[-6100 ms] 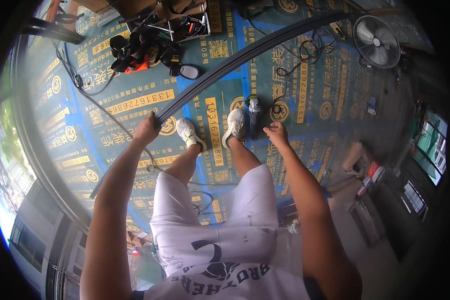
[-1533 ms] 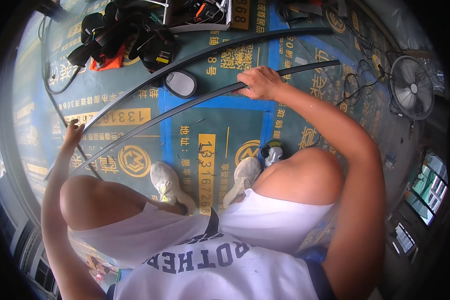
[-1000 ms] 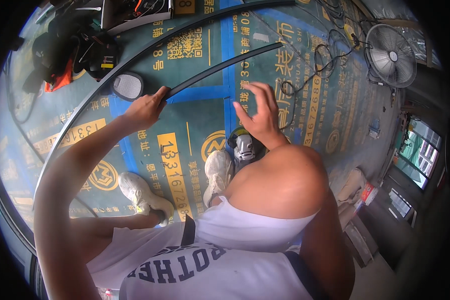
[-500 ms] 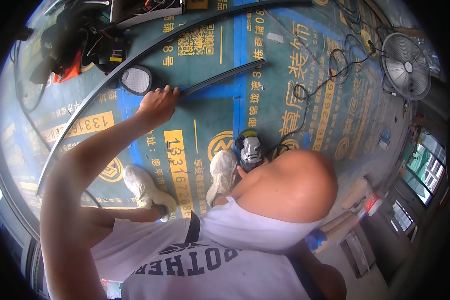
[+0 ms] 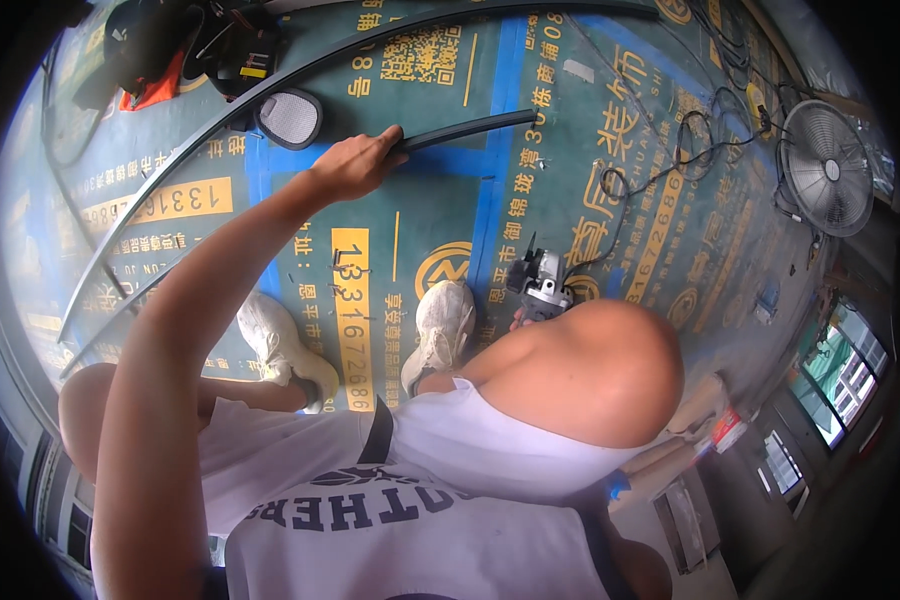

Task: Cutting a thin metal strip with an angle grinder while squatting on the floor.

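Observation:
My left hand [image 5: 358, 165] is closed around the near end of a short dark trim strip [image 5: 475, 128]. The strip points right, across a blue tape line. Beside my right knee, a grey and black power tool, apparently an angle grinder [image 5: 545, 285], is tilted over the floor. Only a few fingertips of my right hand [image 5: 518, 318] show against its near side; my knee hides the rest of that hand. A long curved dark strip [image 5: 260, 100] lies beyond my left hand, and a grey mesh-topped pad [image 5: 290, 118] sits between the two.
Green printed floor sheeting [image 5: 440, 215] with blue tape lies under everything. At right stand a round metal fan [image 5: 828, 168] and a looped black cable [image 5: 685, 140]. A black tool bag [image 5: 235, 60] is at upper left. My white shoes [image 5: 442, 325] are close by.
My left hand has moved right and slightly farther away with the short strip. The grinder has swung round and shifted right. My head view has also shifted a little.

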Action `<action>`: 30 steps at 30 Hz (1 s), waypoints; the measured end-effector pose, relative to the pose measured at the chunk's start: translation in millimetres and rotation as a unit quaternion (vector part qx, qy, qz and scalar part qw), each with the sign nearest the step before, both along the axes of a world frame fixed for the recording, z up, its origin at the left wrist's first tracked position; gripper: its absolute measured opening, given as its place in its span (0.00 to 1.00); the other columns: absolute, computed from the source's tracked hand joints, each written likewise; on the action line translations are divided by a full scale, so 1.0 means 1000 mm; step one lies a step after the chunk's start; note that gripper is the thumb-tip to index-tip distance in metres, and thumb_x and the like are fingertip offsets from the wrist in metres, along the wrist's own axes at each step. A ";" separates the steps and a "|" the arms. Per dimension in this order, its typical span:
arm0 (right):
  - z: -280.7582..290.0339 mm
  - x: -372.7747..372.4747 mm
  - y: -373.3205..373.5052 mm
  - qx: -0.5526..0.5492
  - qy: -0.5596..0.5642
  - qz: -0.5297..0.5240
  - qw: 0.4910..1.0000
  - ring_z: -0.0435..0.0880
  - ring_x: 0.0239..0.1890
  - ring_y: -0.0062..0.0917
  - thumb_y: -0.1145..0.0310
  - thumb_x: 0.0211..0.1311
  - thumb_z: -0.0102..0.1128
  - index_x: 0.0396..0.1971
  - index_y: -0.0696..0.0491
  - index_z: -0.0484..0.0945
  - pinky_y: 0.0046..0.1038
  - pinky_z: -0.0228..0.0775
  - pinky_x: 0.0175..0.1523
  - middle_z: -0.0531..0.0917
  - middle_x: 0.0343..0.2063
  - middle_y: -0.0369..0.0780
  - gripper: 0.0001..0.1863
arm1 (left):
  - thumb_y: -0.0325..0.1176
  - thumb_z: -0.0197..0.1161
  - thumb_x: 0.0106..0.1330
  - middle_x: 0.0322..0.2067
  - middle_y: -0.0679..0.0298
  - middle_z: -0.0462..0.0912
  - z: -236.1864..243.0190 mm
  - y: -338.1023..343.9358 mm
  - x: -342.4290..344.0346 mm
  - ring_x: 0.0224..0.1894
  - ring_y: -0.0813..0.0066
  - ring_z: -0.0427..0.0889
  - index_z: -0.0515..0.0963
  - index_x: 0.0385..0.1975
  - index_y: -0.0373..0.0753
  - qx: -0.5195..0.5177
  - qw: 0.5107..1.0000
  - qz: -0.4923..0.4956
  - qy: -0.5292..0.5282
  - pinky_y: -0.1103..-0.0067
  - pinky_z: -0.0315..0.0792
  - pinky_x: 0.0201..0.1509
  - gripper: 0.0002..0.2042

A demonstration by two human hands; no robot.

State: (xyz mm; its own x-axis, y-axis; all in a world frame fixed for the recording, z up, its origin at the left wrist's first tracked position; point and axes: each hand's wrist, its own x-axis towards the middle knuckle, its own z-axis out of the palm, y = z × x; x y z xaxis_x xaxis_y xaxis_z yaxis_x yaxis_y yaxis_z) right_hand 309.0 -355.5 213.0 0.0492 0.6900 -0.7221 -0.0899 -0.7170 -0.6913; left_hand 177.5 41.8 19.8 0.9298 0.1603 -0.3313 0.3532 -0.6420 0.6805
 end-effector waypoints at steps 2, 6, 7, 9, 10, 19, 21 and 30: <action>0.008 0.008 0.010 0.004 0.058 0.024 0.998 0.81 0.46 0.33 0.41 0.69 0.60 0.56 0.55 0.77 0.37 0.75 0.49 0.81 0.48 0.43 0.31 | 0.45 0.51 0.82 0.32 0.40 0.84 0.021 0.005 -0.004 0.39 0.36 0.84 0.72 0.55 0.36 -0.067 0.996 0.043 0.043 0.52 0.75 0.42 0.18; 0.019 0.022 0.028 -0.002 0.126 0.064 0.990 0.82 0.44 0.31 0.39 0.70 0.58 0.54 0.55 0.77 0.36 0.76 0.47 0.81 0.45 0.42 0.32 | 0.47 0.50 0.82 0.31 0.42 0.84 0.015 0.012 -0.011 0.38 0.36 0.84 0.74 0.55 0.38 -0.057 0.997 0.037 0.043 0.52 0.74 0.41 0.18; 0.024 0.025 0.029 -0.011 0.125 0.062 0.990 0.82 0.43 0.31 0.38 0.70 0.57 0.54 0.55 0.77 0.36 0.76 0.46 0.81 0.45 0.42 0.32 | 0.45 0.50 0.82 0.32 0.41 0.84 0.008 0.011 -0.009 0.39 0.37 0.83 0.74 0.52 0.37 -0.030 0.999 0.036 0.026 0.51 0.74 0.43 0.17; 0.024 0.031 0.035 -0.032 0.118 0.056 0.991 0.82 0.42 0.30 0.37 0.71 0.56 0.53 0.54 0.78 0.35 0.76 0.45 0.82 0.44 0.41 0.32 | 0.43 0.51 0.81 0.34 0.41 0.85 0.000 0.014 -0.014 0.40 0.37 0.83 0.74 0.49 0.35 -0.007 0.999 0.032 0.000 0.51 0.75 0.45 0.15; 0.021 0.034 0.037 -0.039 0.109 0.049 0.992 0.82 0.42 0.30 0.37 0.71 0.55 0.53 0.54 0.78 0.35 0.76 0.44 0.82 0.43 0.41 0.33 | 0.43 0.51 0.81 0.34 0.41 0.85 -0.001 0.019 -0.015 0.40 0.37 0.83 0.74 0.49 0.35 0.001 0.999 0.040 0.009 0.51 0.75 0.45 0.15; 0.019 0.000 0.019 -0.074 0.170 0.029 0.982 0.83 0.36 0.26 0.32 0.73 0.50 0.50 0.54 0.79 0.33 0.78 0.39 0.83 0.38 0.39 0.35 | 0.46 0.50 0.81 0.36 0.45 0.87 0.000 0.014 -0.020 0.42 0.41 0.85 0.75 0.54 0.38 -0.033 0.998 0.050 0.005 0.54 0.76 0.48 0.18; -0.001 -0.004 0.008 -0.112 0.160 -0.133 0.972 0.83 0.35 0.25 0.31 0.74 0.49 0.49 0.54 0.79 0.32 0.78 0.38 0.84 0.37 0.38 0.36 | 0.48 0.50 0.82 0.40 0.45 0.87 -0.004 0.016 -0.019 0.47 0.41 0.85 0.76 0.57 0.39 -0.047 0.997 0.052 0.019 0.55 0.76 0.51 0.20; -0.092 -0.005 0.016 0.086 0.018 -0.320 0.943 0.84 0.39 0.26 0.62 0.65 0.71 0.51 0.59 0.77 0.32 0.79 0.47 0.84 0.38 0.41 0.21 | 0.41 0.51 0.80 0.32 0.41 0.83 -0.004 0.019 -0.021 0.40 0.40 0.84 0.74 0.47 0.33 -0.030 0.999 0.001 -0.030 0.54 0.75 0.45 0.15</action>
